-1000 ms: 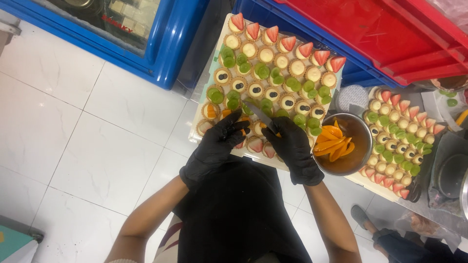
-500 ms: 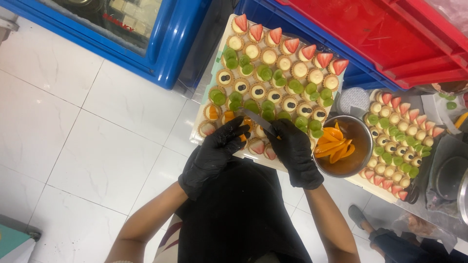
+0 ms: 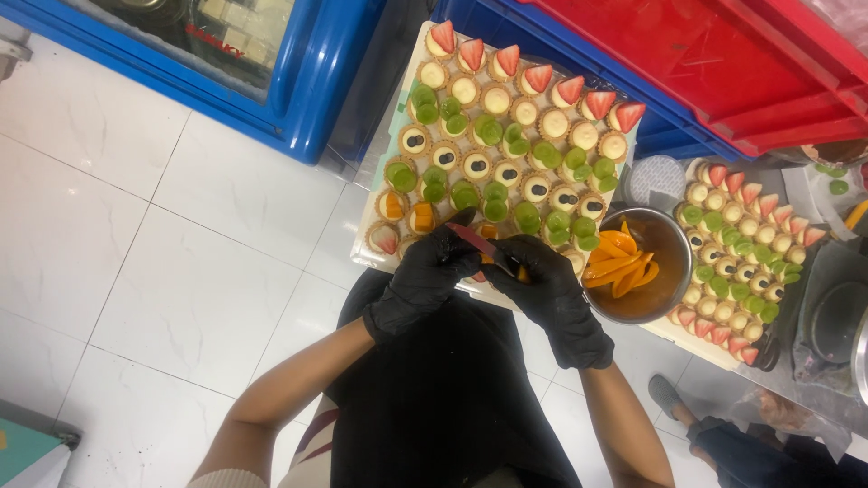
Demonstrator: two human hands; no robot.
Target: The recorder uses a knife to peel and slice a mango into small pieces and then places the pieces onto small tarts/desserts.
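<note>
Both my hands wear black gloves and meet at the near edge of a white tray (image 3: pixel 391 194) of small tarts. My left hand (image 3: pixel 423 282) is shut on a small knife (image 3: pixel 477 242) with a reddish blade that points down to the right. My right hand (image 3: pixel 553 296) pinches an orange fruit piece (image 3: pixel 522 271) against the blade tip. The tarts carry strawberry halves (image 3: pixel 538 78), green grape halves (image 3: pixel 493 132), dark berries and orange pieces (image 3: pixel 422 216). Just right of my right hand stands a metal bowl (image 3: pixel 665 237) of orange fruit slices (image 3: pixel 617 262).
A second tray of tarts (image 3: pixel 737 244) lies to the right. Blue crates (image 3: pixel 298 99) and a red crate (image 3: pixel 723 72) stand behind the trays. Metal pans (image 3: pixel 836 325) sit at the far right. Another person's shoe (image 3: pixel 669 396) shows on the white tiled floor (image 3: pixel 136 253).
My hands have drawn closer together at the tray's near edge, and the knife now meets the orange piece in my right hand.
</note>
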